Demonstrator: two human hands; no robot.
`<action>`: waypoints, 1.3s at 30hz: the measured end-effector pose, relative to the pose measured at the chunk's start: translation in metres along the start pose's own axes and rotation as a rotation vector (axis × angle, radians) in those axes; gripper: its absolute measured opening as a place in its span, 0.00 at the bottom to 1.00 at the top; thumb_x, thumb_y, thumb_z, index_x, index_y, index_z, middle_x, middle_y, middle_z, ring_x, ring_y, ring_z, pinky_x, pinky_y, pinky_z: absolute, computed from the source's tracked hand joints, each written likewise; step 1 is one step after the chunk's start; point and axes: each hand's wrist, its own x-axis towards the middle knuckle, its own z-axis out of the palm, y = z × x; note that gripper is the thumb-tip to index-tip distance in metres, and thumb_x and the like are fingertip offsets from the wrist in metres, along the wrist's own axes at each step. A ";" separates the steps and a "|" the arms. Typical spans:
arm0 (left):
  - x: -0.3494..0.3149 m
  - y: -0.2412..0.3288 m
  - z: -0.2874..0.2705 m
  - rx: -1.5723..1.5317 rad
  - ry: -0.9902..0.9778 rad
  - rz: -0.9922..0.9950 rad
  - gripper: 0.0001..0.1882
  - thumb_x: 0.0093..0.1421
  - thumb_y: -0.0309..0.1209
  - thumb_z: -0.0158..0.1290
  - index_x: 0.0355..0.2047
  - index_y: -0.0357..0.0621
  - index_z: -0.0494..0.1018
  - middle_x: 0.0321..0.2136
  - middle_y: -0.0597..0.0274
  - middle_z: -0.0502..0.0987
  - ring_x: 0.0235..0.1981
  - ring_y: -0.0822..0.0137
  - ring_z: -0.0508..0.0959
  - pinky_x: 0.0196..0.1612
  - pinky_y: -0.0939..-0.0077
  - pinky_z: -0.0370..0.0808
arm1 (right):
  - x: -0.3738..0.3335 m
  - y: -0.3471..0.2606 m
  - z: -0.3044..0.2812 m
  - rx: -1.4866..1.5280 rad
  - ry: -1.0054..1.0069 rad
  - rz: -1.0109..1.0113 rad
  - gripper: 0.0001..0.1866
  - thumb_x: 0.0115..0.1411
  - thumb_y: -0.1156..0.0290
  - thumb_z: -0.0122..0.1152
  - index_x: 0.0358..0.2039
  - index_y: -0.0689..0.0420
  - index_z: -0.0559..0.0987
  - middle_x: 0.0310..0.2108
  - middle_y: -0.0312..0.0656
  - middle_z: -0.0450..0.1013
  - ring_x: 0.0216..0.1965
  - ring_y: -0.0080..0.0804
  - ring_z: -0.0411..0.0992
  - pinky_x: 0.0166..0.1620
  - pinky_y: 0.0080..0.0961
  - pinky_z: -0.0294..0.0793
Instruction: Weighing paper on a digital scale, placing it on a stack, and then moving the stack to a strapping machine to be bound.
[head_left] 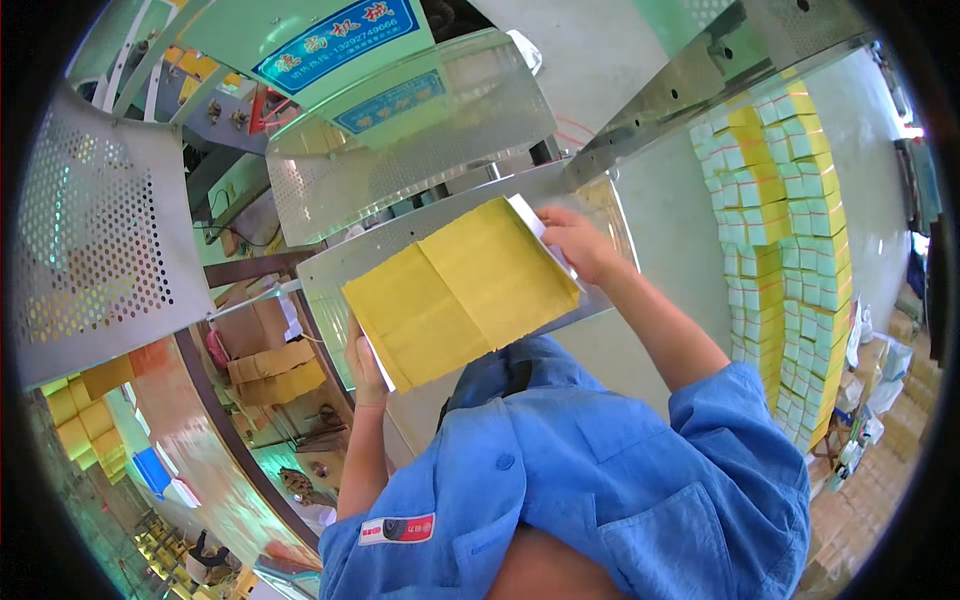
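Yellow-covered paper bundle (460, 290) sits between the hands: the left hand (366, 365), partly hidden, grips its left end, the right hand (580, 245) pinches its right. It overlaps the near side of the metal tabletop (350, 262); contact is unclear. Beyond the tabletop hangs a perforated panel (470, 110); to its right rise banded stacks (785, 215). Likely step: handling the bundle. Next move calls for even support.

We look over a smooth grey floor (880, 190) under bright light, a glare (911, 131) showing near the right rim. A perforated metal panel (90, 230) stands at our left; below it runs what is probably a long, glossy brown desk (215, 430). A steel beam (690, 90) slants across the upper right.
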 end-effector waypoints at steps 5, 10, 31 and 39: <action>-0.003 0.009 0.002 -0.102 -0.020 0.029 0.37 0.68 0.52 0.38 0.67 0.37 0.50 0.62 0.51 0.61 0.60 0.62 0.65 0.57 0.67 0.67 | -0.004 0.020 0.011 -0.228 0.196 -0.215 0.24 0.54 0.75 0.51 0.54 0.59 0.72 0.52 0.44 0.72 0.47 0.31 0.72 0.48 0.27 0.72; -0.003 0.016 0.006 -0.158 -0.057 0.032 0.34 0.68 0.49 0.37 0.66 0.37 0.51 0.60 0.52 0.62 0.59 0.62 0.65 0.58 0.68 0.65 | -0.016 0.016 0.015 -0.639 0.341 -0.458 0.21 0.51 0.77 0.50 0.46 0.53 0.79 0.44 0.47 0.75 0.46 0.42 0.74 0.49 0.32 0.72; -0.012 0.019 0.005 -0.225 -0.016 -0.159 0.29 0.68 0.42 0.39 0.62 0.34 0.57 0.56 0.53 0.67 0.57 0.62 0.66 0.60 0.71 0.61 | -0.043 -0.032 0.004 -0.197 -0.136 -0.116 0.29 0.62 0.49 0.54 0.55 0.57 0.75 0.49 0.41 0.74 0.49 0.32 0.71 0.48 0.27 0.72; -0.015 0.023 0.013 -0.298 0.032 -0.146 0.28 0.68 0.41 0.38 0.62 0.34 0.58 0.56 0.54 0.67 0.57 0.63 0.67 0.59 0.71 0.61 | -0.037 -0.058 -0.016 -0.207 -0.327 -0.037 0.24 0.62 0.60 0.53 0.56 0.57 0.74 0.48 0.40 0.75 0.49 0.30 0.71 0.48 0.27 0.72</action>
